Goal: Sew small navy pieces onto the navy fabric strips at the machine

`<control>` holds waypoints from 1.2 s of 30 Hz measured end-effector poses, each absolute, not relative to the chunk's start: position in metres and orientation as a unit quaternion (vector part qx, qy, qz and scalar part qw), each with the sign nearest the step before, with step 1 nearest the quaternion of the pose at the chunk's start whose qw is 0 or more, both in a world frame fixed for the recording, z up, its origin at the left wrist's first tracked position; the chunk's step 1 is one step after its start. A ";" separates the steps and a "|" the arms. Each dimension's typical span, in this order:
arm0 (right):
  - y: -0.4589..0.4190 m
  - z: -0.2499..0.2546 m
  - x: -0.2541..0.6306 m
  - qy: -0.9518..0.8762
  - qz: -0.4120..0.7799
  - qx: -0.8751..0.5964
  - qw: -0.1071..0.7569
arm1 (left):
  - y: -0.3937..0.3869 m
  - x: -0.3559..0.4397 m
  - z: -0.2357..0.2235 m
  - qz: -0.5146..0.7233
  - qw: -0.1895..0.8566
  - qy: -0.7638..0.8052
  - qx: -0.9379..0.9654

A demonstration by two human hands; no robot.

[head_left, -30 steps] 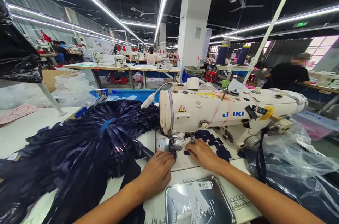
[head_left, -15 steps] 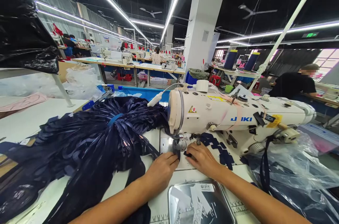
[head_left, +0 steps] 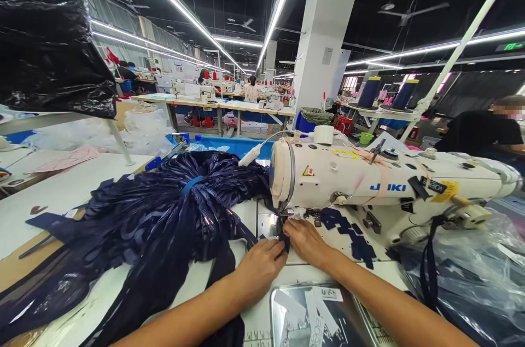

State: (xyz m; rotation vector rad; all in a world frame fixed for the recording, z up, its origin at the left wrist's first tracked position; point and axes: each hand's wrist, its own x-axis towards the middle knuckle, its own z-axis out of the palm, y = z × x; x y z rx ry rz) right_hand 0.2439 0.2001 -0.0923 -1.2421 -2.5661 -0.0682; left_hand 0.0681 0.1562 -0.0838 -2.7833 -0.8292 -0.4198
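At a sewing machine (head_left: 340, 172) on a pale counter (head_left: 256, 321), a person's two bare hands have just come together at one spot. Half a second ago the right hand (head_left: 305, 238) was a little apart, with a small dark piece at its fingertips; now it reaches in beside the left hand (head_left: 262, 267), at a dark strip (head_left: 286, 243) lying by the needle area. The left hand's fingers are drawn together on the strip's near end. The right hand's fingers are bent and narrow, touching the strip, but whether they grip the small piece cannot be told. The change suggests the piece is being lined up with the strip. More dark pieces (head_left: 361, 248) lie to the right; a tied navy bundle (head_left: 164, 226) spreads leftward.
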 end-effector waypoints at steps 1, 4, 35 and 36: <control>0.201 -0.090 0.244 -0.886 -0.004 -0.442 0.140 | 0.157 0.068 -0.084 -0.142 0.111 -0.278 -0.943; 0.204 -0.085 0.246 -0.866 0.081 -0.472 0.146 | 0.158 0.068 -0.083 -0.133 0.121 -0.273 -0.945; 0.194 -0.086 0.271 -0.936 -0.117 -0.286 0.168 | 0.164 0.070 -0.071 -0.149 0.019 -0.293 -0.944; 0.196 -0.085 0.272 -0.937 -0.117 -0.289 0.160 | 0.164 0.072 -0.070 -0.141 0.024 -0.298 -0.944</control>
